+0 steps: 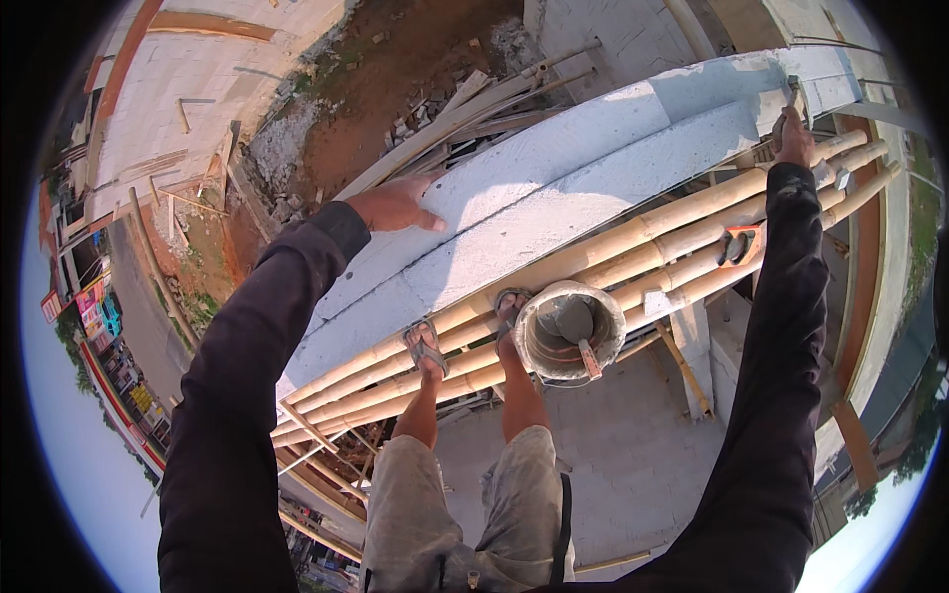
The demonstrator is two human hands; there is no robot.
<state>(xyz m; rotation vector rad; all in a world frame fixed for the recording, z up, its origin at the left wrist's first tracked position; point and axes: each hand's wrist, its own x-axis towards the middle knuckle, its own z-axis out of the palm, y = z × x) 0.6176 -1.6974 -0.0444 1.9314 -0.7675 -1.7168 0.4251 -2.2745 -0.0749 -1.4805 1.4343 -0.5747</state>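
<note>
While the left hand [395,204] rests on the pale block wall [554,193] beyond the mortar bucket [620,331] and to its left, the right hand [794,140] is well off to the bucket's right, at the far end of the same wall. The left fingers are extended along the wall, with the thumb spread away from them; whether they are parted from one another I cannot tell. The right fingers are curled together around a narrow tool [794,87], too small to identify. The wall runs beyond the bucket from left to right, a dark seam along its length. Inside the bucket a trowel [573,318] leans, handle over the near rim. Bamboo poles [643,229] lie side by side between the bucket and the wall, stretching past it both ways. Two sandaled feet [425,348] stand on them just left of the bucket; to its right are a small white chunk [656,301] and, farther along, an orange-and-black saw handle [739,245]. Loose planks [435,143] lie on the ground farther beyond the bucket, past the wall.
</note>
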